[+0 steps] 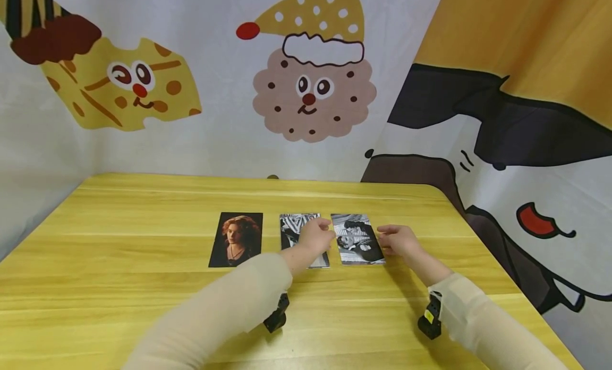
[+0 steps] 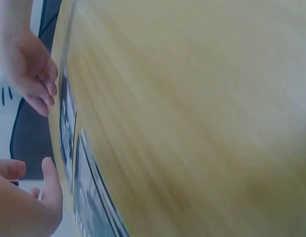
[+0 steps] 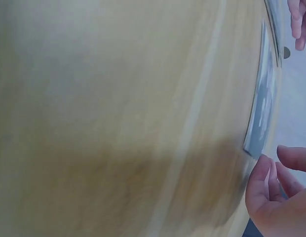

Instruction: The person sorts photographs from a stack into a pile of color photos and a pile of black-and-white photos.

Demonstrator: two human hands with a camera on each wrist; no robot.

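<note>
Three photo cards or piles of them lie in a row on the table in the head view. The leftmost photo card (image 1: 236, 240) is a colour portrait on a dark ground. My left hand (image 1: 315, 237) is over the middle black-and-white photo cards (image 1: 289, 233), hiding part of them; layered edges show in the left wrist view. Its thumb and fingers are apart, with nothing between them. By the right edge of the right black-and-white photo card (image 1: 357, 242), which pictures two people, is my right hand (image 1: 400, 239). Its loosely bent fingertips (image 3: 264, 162) come right at the card's corner.
The wooden table (image 1: 143, 295) has pale yellow grain and a rounded far right corner. Behind it hangs a curtain (image 1: 220, 147) printed with cartoon food faces. A black wrist camera (image 1: 276, 314) sits below the left sleeve, and another wrist camera (image 1: 430, 319) below the right.
</note>
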